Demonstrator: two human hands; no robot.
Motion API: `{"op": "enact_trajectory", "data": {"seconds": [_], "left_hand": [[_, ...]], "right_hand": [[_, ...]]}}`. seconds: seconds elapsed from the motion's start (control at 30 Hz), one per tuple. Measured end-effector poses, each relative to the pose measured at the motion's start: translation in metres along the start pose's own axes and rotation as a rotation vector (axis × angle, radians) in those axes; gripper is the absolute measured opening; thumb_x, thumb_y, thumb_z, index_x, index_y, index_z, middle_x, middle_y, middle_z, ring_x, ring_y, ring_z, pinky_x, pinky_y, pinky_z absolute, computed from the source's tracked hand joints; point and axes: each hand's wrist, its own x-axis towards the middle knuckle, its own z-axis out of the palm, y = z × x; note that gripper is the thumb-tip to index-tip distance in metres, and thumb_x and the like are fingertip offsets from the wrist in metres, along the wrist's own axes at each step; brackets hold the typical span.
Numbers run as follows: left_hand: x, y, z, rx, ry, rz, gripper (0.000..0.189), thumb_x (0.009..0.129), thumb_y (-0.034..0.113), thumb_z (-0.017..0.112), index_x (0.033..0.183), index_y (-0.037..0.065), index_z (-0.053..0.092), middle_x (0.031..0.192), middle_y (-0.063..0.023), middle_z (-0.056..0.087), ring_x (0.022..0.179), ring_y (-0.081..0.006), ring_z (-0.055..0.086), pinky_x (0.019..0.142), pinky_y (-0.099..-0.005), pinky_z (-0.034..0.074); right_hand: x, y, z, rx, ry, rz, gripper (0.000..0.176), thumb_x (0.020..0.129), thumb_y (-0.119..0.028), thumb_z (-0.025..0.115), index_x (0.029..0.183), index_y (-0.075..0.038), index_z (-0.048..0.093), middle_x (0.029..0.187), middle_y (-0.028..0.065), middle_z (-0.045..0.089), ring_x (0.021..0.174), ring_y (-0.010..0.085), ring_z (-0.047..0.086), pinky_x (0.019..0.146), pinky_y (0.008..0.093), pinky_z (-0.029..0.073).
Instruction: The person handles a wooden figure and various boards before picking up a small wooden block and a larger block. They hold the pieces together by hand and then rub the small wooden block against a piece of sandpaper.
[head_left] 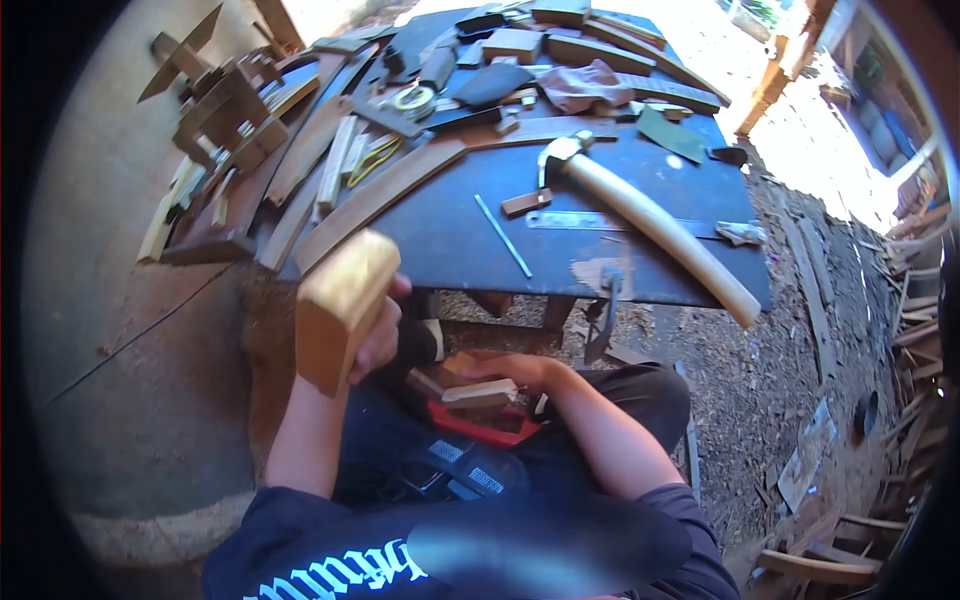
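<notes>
My left hand (378, 338) is raised at the table's near edge, its fingers wrapped round a thick wooden block (345, 305) with rounded edges. The block hides part of the hand. Low over my lap, my right hand (520, 370) is closed on a short piece of wood (480, 392) with a rough, pale end. Just beneath that wood, a red object (485, 422) rests on my lap; its kind is partly hidden. On the table, a claw hammer (650, 215) lies across a steel ruler (620, 222), beside a small brown wood block (526, 203).
The dark blue table (430, 235) holds several curved boards (385, 195), a tape roll (413, 98), a crumpled cloth (590, 87) and a thin light-blue stick (503, 236). A wooden fixture (225, 115) stands at the left. Wood scraps (825, 565) lie on the shaving-strewn ground (740, 400).
</notes>
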Motion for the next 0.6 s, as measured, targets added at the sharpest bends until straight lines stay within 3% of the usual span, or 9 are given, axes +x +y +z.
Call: {"op": "enact_trajectory", "data": {"seconds": [0.07, 0.13, 0.2, 0.23, 0.33, 0.43, 0.6], "left_hand": [[0.010, 0.007, 0.007, 0.158, 0.190, 0.094, 0.072, 0.109, 0.054, 0.043, 0.145, -0.008, 0.043, 0.094, -0.0175, 0.067, 0.064, -0.0256, 0.067, 0.054, -0.0327, 0.054], [0.009, 0.014, -0.001, 0.536, 0.420, 0.154, 0.064, 0.108, 0.048, 0.054, 0.148, 0.000, 0.043, 0.123, -0.0131, 0.065, 0.107, -0.0223, 0.068, 0.090, -0.0355, 0.056], [0.018, 0.013, -0.003, 0.947, 0.639, 0.305, 0.059, 0.107, 0.041, 0.060, 0.147, 0.001, 0.044, 0.129, -0.0094, 0.064, 0.120, -0.0189, 0.062, 0.103, -0.0359, 0.050], [0.018, 0.020, -0.005, 0.976, 0.602, 0.297, 0.056, 0.103, 0.027, 0.069, 0.147, 0.003, 0.044, 0.133, -0.0075, 0.062, 0.124, -0.0160, 0.059, 0.106, -0.0338, 0.048], [0.027, 0.014, -0.006, 1.228, 0.698, 0.468, 0.056, 0.099, 0.016, 0.074, 0.145, 0.004, 0.044, 0.135, -0.0085, 0.060, 0.125, -0.0172, 0.059, 0.106, -0.0347, 0.048], [0.033, 0.007, -0.016, 1.364, 0.584, 0.617, 0.057, 0.093, 0.004, 0.078, 0.139, 0.007, 0.044, 0.135, -0.0113, 0.058, 0.126, -0.0202, 0.059, 0.106, -0.0360, 0.049], [0.032, 0.000, -0.032, 1.617, 0.446, 0.681, 0.054, 0.091, -0.005, 0.075, 0.133, 0.007, 0.043, 0.139, -0.0157, 0.053, 0.133, -0.0277, 0.056, 0.113, -0.0410, 0.045]], "right_hand": [[-0.001, -0.003, 0.001, -0.007, 0.010, 0.049, 0.067, 0.104, -0.042, 0.061, 0.158, -0.009, 0.039, 0.139, 0.0087, 0.061, 0.119, 0.0155, 0.063, 0.099, 0.0314, 0.051], [-0.002, -0.004, 0.000, -0.008, 0.009, 0.072, 0.068, 0.105, -0.042, 0.060, 0.159, -0.009, 0.036, 0.140, 0.0087, 0.060, 0.122, 0.0153, 0.061, 0.101, 0.0317, 0.049], [-0.001, -0.003, 0.001, -0.006, -0.004, 0.069, 0.068, 0.105, -0.042, 0.060, 0.160, -0.009, 0.035, 0.141, 0.0088, 0.060, 0.124, 0.0151, 0.060, 0.102, 0.0319, 0.048], [0.001, -0.001, 0.000, -0.027, 0.004, 0.062, 0.068, 0.105, -0.041, 0.060, 0.160, -0.009, 0.035, 0.141, 0.0086, 0.059, 0.124, 0.0148, 0.060, 0.102, 0.0317, 0.048], [0.004, -0.001, -0.002, -0.075, 0.008, 0.057, 0.069, 0.105, -0.041, 0.059, 0.161, -0.009, 0.033, 0.142, 0.0079, 0.059, 0.123, 0.0141, 0.060, 0.102, 0.0310, 0.048], [0.003, -0.002, -0.004, -0.066, -0.052, 0.056, 0.071, 0.105, -0.043, 0.060, 0.162, -0.010, 0.033, 0.144, 0.0068, 0.058, 0.123, 0.0128, 0.059, 0.102, 0.0302, 0.048], [-0.007, -0.015, 0.010, -0.101, 0.021, 0.099, 0.066, 0.106, -0.043, 0.059, 0.159, -0.009, 0.038, 0.140, 0.0061, 0.060, 0.121, 0.0120, 0.060, 0.101, 0.0291, 0.048]]}}
